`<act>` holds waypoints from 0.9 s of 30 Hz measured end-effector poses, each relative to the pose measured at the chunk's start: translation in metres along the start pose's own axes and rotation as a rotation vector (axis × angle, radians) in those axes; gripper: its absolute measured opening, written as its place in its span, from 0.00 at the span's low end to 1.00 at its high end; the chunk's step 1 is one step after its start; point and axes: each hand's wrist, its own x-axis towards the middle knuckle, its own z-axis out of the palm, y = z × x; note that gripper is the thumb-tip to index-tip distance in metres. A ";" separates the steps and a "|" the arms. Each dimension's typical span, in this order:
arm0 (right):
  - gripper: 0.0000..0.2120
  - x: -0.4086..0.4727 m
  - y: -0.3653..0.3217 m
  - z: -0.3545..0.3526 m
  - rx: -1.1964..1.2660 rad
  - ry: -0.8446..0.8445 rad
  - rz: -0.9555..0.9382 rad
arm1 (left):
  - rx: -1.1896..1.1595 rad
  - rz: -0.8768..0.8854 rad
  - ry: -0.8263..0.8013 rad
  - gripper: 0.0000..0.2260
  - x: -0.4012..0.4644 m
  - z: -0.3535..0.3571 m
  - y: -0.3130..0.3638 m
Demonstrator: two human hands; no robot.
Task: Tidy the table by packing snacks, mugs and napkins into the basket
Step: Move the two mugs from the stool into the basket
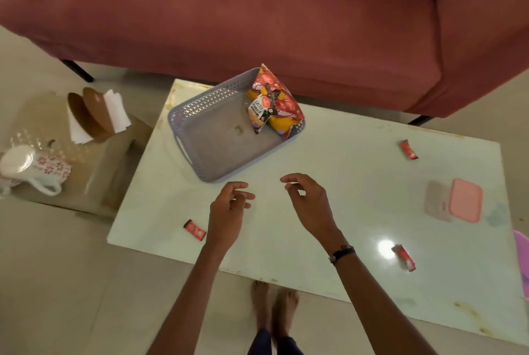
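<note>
Bare of any object, both hands hover above the pale glossy table (329, 154), fingers loosely curled and parted. Left hand (229, 208): held just short of the basket's near corner, touching nothing. Right hand (307, 200): level with the left, a gap between the two, likewise touching nothing; dark wristband (342, 253) on its wrist.

Basket (200, 137): grey perforated plastic, rectangular, set at an angle on the far-left part of the table, just beyond the hands. Its floor is mostly bare. Snack packets (274, 102): red-and-yellow bags with a smaller black-and-white packet in front, piled in the basket's far-right corner and leaning on the rim.

Small red wrapped snack (194, 230): flat on the table beside the left wrist, near the table's front edge. Second red wrapped snack (404, 257): front right, near a bright light reflection. Third red wrapped snack (408, 149): far right, well apart from the others. Pink lidded box (458, 200): right end of the table.

Low side stand (86, 171), left of the table: floral mug (34, 167) lying on its side; brown napkin holder (91, 113) with white napkins (116, 110) behind it. Maroon sofa (257, 11) beyond the table. Bare feet (273, 309) on the tiled floor beneath the near edge.
</note>
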 end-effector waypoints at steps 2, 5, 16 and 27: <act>0.10 0.007 -0.010 0.013 -0.017 -0.047 -0.006 | -0.045 -0.025 0.024 0.09 -0.001 -0.013 0.000; 0.10 0.019 -0.024 0.033 -0.015 -0.089 -0.002 | -0.102 -0.051 0.076 0.09 0.001 -0.036 -0.001; 0.10 0.074 -0.089 0.152 -0.061 -0.322 -0.072 | -0.209 -0.096 0.334 0.09 0.062 -0.152 -0.032; 0.11 0.089 -0.141 0.371 -0.052 -0.518 -0.003 | -0.228 -0.159 0.762 0.10 0.122 -0.302 -0.097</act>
